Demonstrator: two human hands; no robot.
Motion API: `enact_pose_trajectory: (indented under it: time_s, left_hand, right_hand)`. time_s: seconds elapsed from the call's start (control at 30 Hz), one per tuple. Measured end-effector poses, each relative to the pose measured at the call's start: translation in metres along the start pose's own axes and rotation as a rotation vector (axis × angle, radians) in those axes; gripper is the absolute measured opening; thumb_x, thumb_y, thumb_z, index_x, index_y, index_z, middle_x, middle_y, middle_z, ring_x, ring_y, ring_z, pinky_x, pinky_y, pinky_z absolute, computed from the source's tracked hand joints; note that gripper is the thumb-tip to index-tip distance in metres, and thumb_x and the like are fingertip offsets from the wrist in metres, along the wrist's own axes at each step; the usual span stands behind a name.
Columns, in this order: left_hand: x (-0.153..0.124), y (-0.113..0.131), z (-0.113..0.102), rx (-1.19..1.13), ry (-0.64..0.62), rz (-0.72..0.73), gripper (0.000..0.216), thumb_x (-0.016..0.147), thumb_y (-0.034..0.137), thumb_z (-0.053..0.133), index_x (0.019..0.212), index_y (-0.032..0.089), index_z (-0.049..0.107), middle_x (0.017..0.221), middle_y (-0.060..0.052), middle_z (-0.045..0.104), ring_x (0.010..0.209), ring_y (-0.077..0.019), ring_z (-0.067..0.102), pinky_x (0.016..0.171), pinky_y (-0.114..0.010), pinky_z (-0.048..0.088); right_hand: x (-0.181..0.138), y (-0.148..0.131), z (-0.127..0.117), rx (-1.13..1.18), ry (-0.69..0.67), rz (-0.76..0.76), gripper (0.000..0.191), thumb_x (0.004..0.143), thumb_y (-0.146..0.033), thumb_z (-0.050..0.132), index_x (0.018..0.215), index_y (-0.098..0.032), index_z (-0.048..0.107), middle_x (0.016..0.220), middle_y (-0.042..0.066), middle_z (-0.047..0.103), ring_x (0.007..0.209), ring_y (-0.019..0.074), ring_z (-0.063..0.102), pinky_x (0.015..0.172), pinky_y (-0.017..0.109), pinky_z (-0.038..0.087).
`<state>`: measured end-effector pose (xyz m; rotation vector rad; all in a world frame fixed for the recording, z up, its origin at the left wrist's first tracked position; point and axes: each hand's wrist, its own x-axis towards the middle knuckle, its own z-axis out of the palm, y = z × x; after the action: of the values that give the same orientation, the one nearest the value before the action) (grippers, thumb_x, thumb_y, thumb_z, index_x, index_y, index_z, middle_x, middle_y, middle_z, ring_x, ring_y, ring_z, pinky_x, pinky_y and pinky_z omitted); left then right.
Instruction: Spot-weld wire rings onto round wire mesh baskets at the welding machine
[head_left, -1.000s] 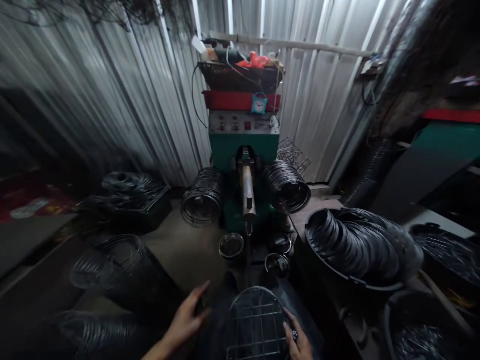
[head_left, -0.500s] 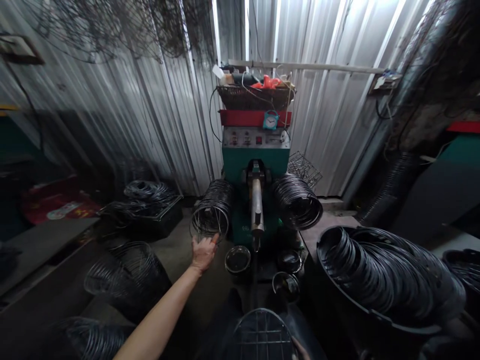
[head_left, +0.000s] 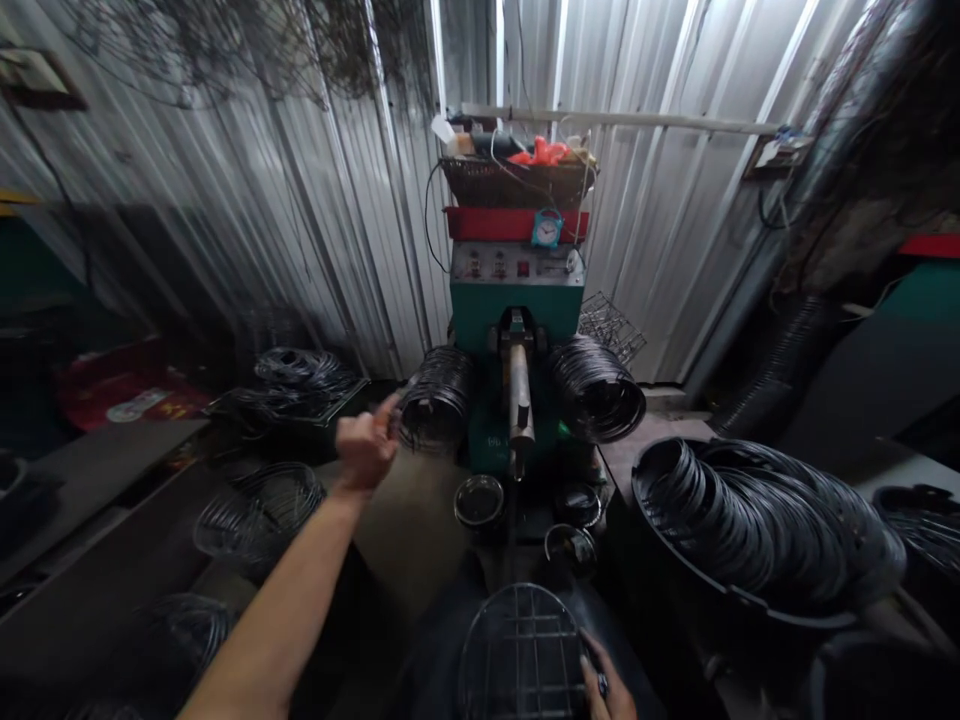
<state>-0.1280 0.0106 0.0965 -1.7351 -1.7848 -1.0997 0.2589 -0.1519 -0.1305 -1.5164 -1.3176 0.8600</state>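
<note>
Round metal wire-grid rack (head_left: 517, 635): nearest thing, low in view, over dark clothing.
Right hand (head_left: 609, 688): closed on the rack's right edge; small dark item at the fingers, too dim to name.
Left hand (head_left: 366, 448): arm stretched forward, fingers curled, blurred; cannot tell whether it holds anything. Just beside the left stack of dark wire rings (head_left: 444, 372).
Black round tub (head_left: 761, 608): at right, heaped with dark coiled wire (head_left: 780, 530).
Green metal machine (head_left: 480, 300): silver cylindrical arm (head_left: 520, 390) juts toward the person, between left stack and right stack of dark wire rings (head_left: 589, 370).
Turquoise clock (head_left: 547, 230): against the machine's red panel (head_left: 491, 224).
Grey corrugated metal wall (head_left: 360, 200): behind everything.
</note>
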Motion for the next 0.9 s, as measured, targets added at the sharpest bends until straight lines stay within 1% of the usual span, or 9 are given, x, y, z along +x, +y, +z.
enact_pose_trajectory:
  time_s: [0.1, 0.2, 0.23, 0.3, 0.4, 0.53, 0.63, 0.77, 0.9]
  left_hand:
    - [0.011, 0.010, -0.033, -0.260, 0.266, -0.257, 0.029, 0.085, 0.020, 0.050, 0.110, 0.011, 0.061, 0.063, -0.001, 0.051, 0.056, -0.0141, 0.044, 0.059, -0.027, 0.032]
    - [-0.010, 0.030, -0.049, -0.680, 0.293, -0.461, 0.025, 0.087, 0.022, 0.049, 0.106, 0.013, 0.061, 0.056, 0.004, 0.046, 0.048, -0.0095, 0.038, 0.051, -0.022, 0.031]
    - [-0.024, 0.038, -0.051, -0.833, 0.272, -0.563, 0.022, 0.085, 0.025, 0.051, 0.102, 0.014, 0.061, 0.053, 0.005, 0.043, 0.045, -0.0091, 0.035, 0.047, -0.021, 0.030]
    - [-0.055, 0.055, -0.053, -1.098, 0.157, -0.786, 0.019, 0.078, 0.031, 0.061, 0.089, 0.015, 0.061, 0.047, 0.007, 0.039, 0.041, -0.0086, 0.031, 0.041, -0.020, 0.027]
    - [-0.099, 0.084, -0.054, -1.346, -0.190, -1.004, 0.031, 0.065, 0.035, 0.073, 0.086, 0.016, 0.061, 0.043, 0.009, 0.034, 0.039, -0.0069, 0.026, 0.038, -0.018, 0.024]
    - [-0.128, 0.117, -0.051, -1.443, -0.707, -1.032, 0.049, 0.064, 0.042, 0.075, 0.101, 0.013, 0.062, 0.045, 0.009, 0.034, 0.040, -0.0044, 0.024, 0.039, -0.017, 0.019]
    - [-0.134, 0.132, -0.047, -1.449, -0.987, -1.020, 0.053, 0.063, 0.046, 0.075, 0.102, 0.013, 0.063, 0.046, 0.009, 0.033, 0.040, -0.0038, 0.023, 0.039, -0.017, 0.015]
    - [-0.135, 0.136, -0.042, -1.457, -1.119, -0.980, 0.052, 0.064, 0.048, 0.073, 0.102, 0.014, 0.063, 0.048, 0.008, 0.034, 0.041, -0.0037, 0.024, 0.039, -0.018, 0.016]
    - [-0.136, 0.126, -0.037, -1.321, -1.126, -0.924, 0.057, 0.069, 0.048, 0.069, 0.113, 0.014, 0.058, 0.066, 0.000, 0.053, 0.054, -0.0083, 0.045, 0.045, -0.018, 0.033]
  right_hand:
    - [0.001, -0.018, -0.003, -0.014, -0.062, -0.011, 0.049, 0.077, -0.057, 0.052, 0.105, -0.019, 0.069, 0.107, 0.012, 0.069, 0.104, 0.0278, 0.064, 0.090, 0.038, 0.051]
    - [0.005, -0.033, -0.008, -0.020, -0.130, -0.057, 0.048, 0.078, -0.054, 0.053, 0.107, -0.018, 0.068, 0.109, 0.013, 0.068, 0.105, 0.0275, 0.063, 0.093, 0.042, 0.049]
    - [0.005, -0.039, -0.011, -0.031, -0.091, -0.054, 0.047, 0.079, -0.054, 0.053, 0.106, -0.018, 0.068, 0.108, 0.013, 0.069, 0.103, 0.0276, 0.063, 0.092, 0.044, 0.049]
    - [0.006, -0.053, -0.020, -0.045, -0.004, -0.054, 0.044, 0.082, -0.050, 0.051, 0.107, -0.018, 0.068, 0.108, 0.013, 0.069, 0.102, 0.0265, 0.064, 0.091, 0.044, 0.050]
    - [0.008, -0.088, -0.035, -0.031, 0.039, -0.124, 0.037, 0.085, -0.041, 0.052, 0.112, -0.020, 0.065, 0.111, 0.012, 0.068, 0.102, 0.0233, 0.063, 0.091, 0.039, 0.050]
    - [0.016, -0.142, -0.045, -0.015, -0.066, -0.285, 0.032, 0.085, -0.035, 0.053, 0.111, -0.020, 0.066, 0.107, 0.010, 0.069, 0.098, 0.0203, 0.065, 0.086, 0.032, 0.051]
    - [0.020, -0.162, -0.042, -0.061, -0.186, -0.363, 0.028, 0.084, -0.035, 0.056, 0.104, -0.021, 0.069, 0.098, 0.008, 0.071, 0.092, 0.0202, 0.066, 0.082, 0.032, 0.052]
    - [0.018, -0.160, -0.032, -0.106, -0.268, -0.351, 0.026, 0.085, -0.034, 0.052, 0.101, -0.021, 0.069, 0.097, 0.008, 0.072, 0.090, 0.0206, 0.067, 0.082, 0.033, 0.052]
    - [0.012, -0.149, -0.022, -0.145, -0.223, -0.302, 0.028, 0.087, -0.033, 0.045, 0.101, -0.019, 0.065, 0.091, 0.007, 0.071, 0.083, 0.0183, 0.066, 0.076, 0.028, 0.052]
